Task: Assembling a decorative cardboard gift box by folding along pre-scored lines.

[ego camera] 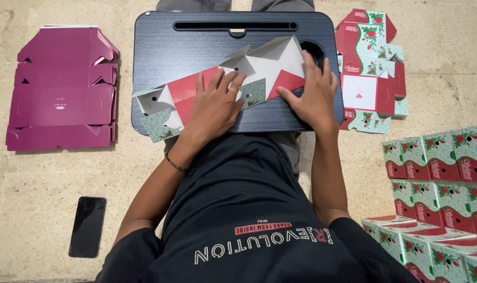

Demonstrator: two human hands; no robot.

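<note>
A black phone (87, 226) lies on the floor near your left elbow, and folded boxes (437, 199) are stacked at your right. Your left hand (215, 105) presses flat, fingers spread, on the red and green flat carton (222, 86) lying across the dark counter (196, 42). Your right hand (313, 97) pins its right end, fingers splayed. Farther out, magenta blanks (63, 89) lie left and printed blanks (369, 68) lie right.

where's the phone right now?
In the head view the black phone lies face up on the floor at the lower left, outside the person's left arm, below the stack of flat magenta box blanks and clear of the lap desk.
</note>
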